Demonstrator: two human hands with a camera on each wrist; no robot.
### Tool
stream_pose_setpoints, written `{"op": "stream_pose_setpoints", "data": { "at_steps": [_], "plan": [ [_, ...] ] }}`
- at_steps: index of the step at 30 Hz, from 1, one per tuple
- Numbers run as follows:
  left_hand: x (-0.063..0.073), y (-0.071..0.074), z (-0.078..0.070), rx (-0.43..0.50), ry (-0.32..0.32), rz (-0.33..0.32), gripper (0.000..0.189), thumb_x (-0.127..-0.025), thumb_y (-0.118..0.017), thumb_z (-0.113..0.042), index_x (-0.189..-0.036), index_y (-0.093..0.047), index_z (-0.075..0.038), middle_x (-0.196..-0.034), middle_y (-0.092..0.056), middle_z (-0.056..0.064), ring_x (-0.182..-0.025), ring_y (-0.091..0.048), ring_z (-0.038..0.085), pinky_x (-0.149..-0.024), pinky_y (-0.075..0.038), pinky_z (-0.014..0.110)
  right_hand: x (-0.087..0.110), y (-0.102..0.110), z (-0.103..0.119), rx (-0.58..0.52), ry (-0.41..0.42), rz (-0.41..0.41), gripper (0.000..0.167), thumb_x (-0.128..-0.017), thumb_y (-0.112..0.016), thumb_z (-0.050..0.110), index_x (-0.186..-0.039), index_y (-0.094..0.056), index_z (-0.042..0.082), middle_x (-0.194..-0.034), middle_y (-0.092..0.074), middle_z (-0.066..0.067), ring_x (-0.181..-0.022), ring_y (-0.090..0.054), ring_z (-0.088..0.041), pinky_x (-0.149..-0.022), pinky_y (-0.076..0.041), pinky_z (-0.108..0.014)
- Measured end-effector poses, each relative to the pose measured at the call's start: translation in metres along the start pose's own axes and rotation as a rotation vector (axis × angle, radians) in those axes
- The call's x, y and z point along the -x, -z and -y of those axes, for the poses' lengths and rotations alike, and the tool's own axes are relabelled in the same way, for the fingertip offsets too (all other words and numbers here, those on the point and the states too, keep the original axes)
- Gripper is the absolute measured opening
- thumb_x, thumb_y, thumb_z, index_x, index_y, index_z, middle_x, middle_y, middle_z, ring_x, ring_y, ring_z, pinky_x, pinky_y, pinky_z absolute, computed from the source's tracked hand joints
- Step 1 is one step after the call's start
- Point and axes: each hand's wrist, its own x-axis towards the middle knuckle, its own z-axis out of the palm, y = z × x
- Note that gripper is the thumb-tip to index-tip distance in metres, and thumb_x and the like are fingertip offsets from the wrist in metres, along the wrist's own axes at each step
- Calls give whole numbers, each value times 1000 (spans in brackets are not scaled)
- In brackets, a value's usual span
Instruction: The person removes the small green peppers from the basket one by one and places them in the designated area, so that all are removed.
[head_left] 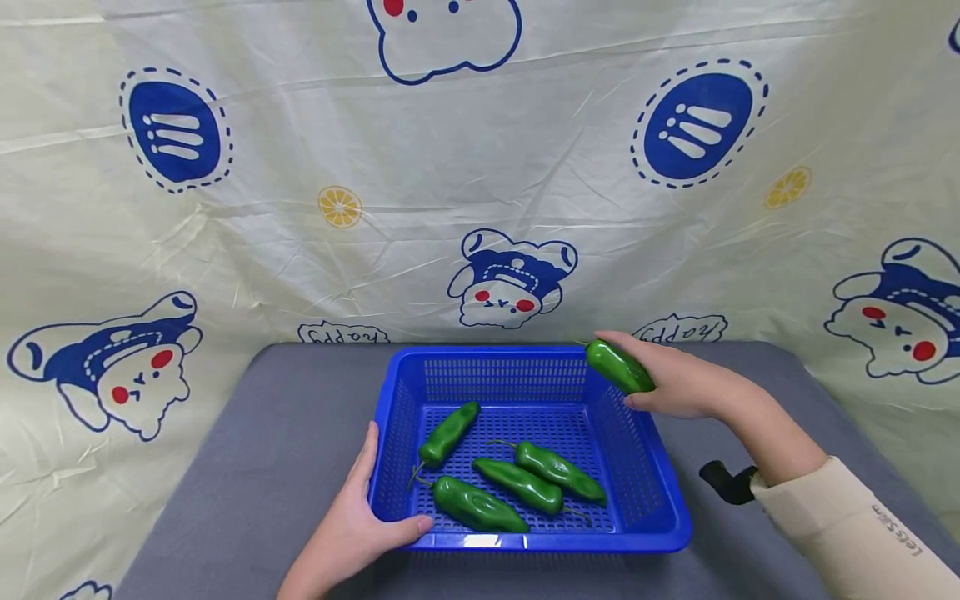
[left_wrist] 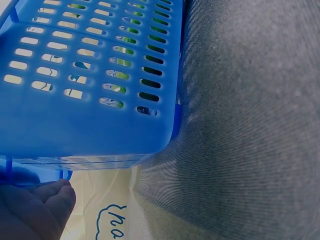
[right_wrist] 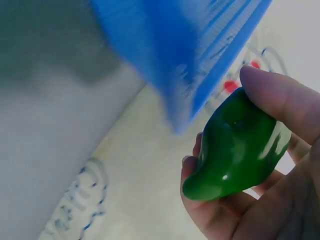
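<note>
A blue plastic basket [head_left: 592,542] with slotted walls holds several green peppers [head_left: 480,505] lying on its mesh floor. At its near left corner, my left hand [head_left: 352,512] grips the rim, thumb over the front edge and fingers along the left side. My right hand [head_left: 678,379] holds another green pepper [head_left: 617,365] over the basket's far right corner. In the right wrist view, thumb and fingers wrap this glossy pepper [right_wrist: 240,150], its tapered end sticking out past them. The left wrist view shows the basket's outer wall [left_wrist: 75,125] and part of the left hand [left_wrist: 37,210].
The basket stands on a grey cloth-covered table [head_left: 300,425]. Behind and around it hangs a pale curtain [head_left: 262,142] printed with cartoon bears and orange slices. A black strap piece [head_left: 726,483] sticks out from the right wrist beside the cream sleeve [head_left: 840,517].
</note>
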Motion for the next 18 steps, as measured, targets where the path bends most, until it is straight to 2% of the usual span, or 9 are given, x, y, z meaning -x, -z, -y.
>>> {"op": "stream_pose_setpoints", "data": {
  "at_steps": [9,13,18],
  "plan": [
    [0,0,-2,28,25,8,132,-73,-88,-23,-159,10,-27,-169,3,8,-152,-10,35,-120,-14,58,28,-9,-68,-29,-135,-73,98,-87,-75,26,-158,-8,10,-117,-57,-32,-88,-61,-30,-62,-49,-36],
    [0,0,-2,28,32,8,132,-73,-89,-24,-159,10,-27,-169,3,9,-152,-10,35,-120,-15,58,37,-22,-92,-56,-214,-39,99,-86,-75,24,-156,-6,8,-113,-57,-34,-87,-60,-32,-63,-49,-37],
    [-1,0,-2,32,38,10,132,-73,-89,-25,-159,11,-28,-168,3,9,-152,-12,36,-120,-16,57,44,-38,-114,-50,-300,19,98,-85,-75,27,-153,-8,5,-113,-54,-38,-92,-59,-40,-68,-50,-45]
  ]
}}
